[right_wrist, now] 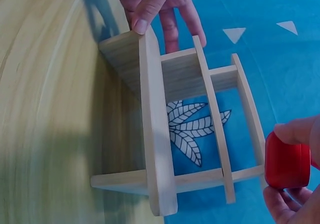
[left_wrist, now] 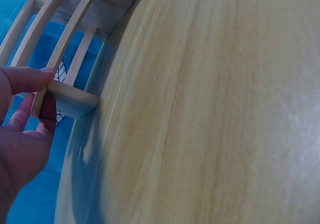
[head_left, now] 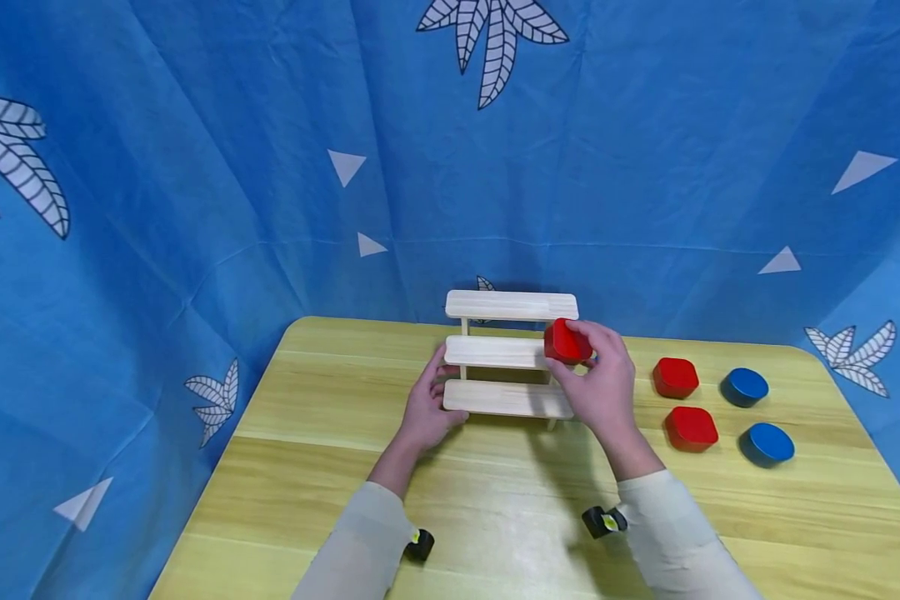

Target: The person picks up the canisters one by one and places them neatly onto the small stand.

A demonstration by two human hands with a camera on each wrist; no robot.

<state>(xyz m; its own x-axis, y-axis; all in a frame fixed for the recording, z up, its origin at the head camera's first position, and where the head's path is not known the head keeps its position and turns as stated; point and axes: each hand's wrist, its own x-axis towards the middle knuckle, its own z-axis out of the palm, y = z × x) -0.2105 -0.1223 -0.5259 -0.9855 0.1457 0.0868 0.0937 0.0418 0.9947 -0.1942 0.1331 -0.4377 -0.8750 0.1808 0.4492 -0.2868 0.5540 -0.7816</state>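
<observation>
A small three-tier wooden shelf (head_left: pixel 506 398) stands at the back of the table. My left hand (head_left: pixel 427 410) grips the left end of its lowest board, the thumb on the front edge as the left wrist view shows. Between the thumb and fingers of my right hand (head_left: pixel 603 379) is a red rounded-square block (head_left: pixel 567 342), held tilted by the shelf's right end. In the head view this red block (right_wrist: pixel 287 161) overlaps the end of the middle board; the right wrist view has it beside the top board. All three boards show no objects standing on them.
To the right of the shelf lie two more red rounded-square blocks (head_left: pixel 676 378) and two blue round pieces (head_left: pixel 767 444), in two rows on the wooden table (head_left: pixel 495 517). A blue patterned curtain (head_left: pixel 450 167) hangs right behind the table's back edge.
</observation>
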